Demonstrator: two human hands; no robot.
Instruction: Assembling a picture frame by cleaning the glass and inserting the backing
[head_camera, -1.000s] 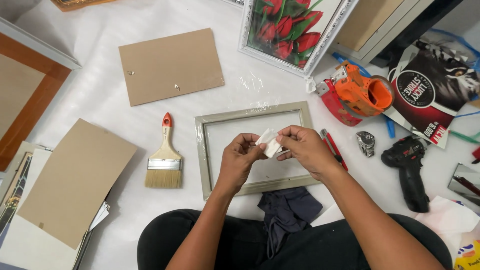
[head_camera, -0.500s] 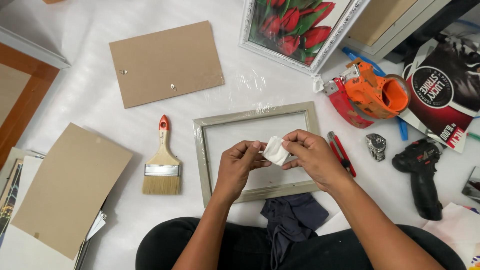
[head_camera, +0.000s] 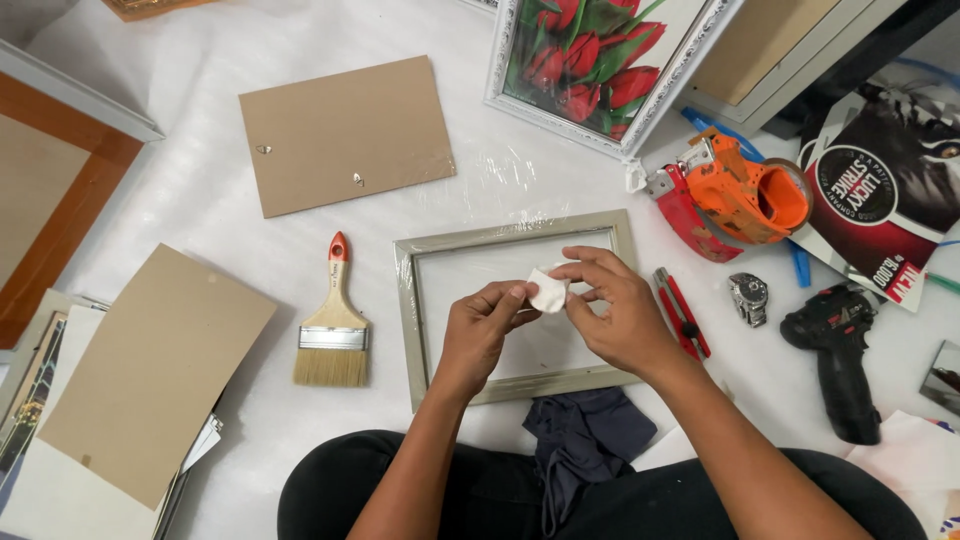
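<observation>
**Inspector:** Report the grip first.

**Operator:** I see both hands pinching one small white wad, soft and crumpled, paper or cloth, I cannot tell which. The left hand has it between thumb and forefinger at its left edge. The right hand closes thumb and fingertips on its right and upper edge. Both grips are narrow and closed on the wad. It is held just above the pane, near the upper middle of the grey picture frame.

**Inspector:** Where does the frame lie?

**Operator:** Flat on the white sheet that covers the work surface, at its middle, directly ahead of my knees. Whether the wad touches the pane I cannot tell.

**Inspector:** Surroundings?

**Operator:** Just beside the frame's left edge lies a paintbrush, orange-tipped handle pointing away from me, bristles toward me. Beyond it, a brown backing board lies flat. A second board rests on a stack at the sheet's left edge. Touching the frame's near edge is a dark cloth. Just right of the frame lies a red utility knife, then a wristwatch and a black drill. An orange tape dispenser sits toward the far right, and a framed tulip picture lies at the far edge.
</observation>
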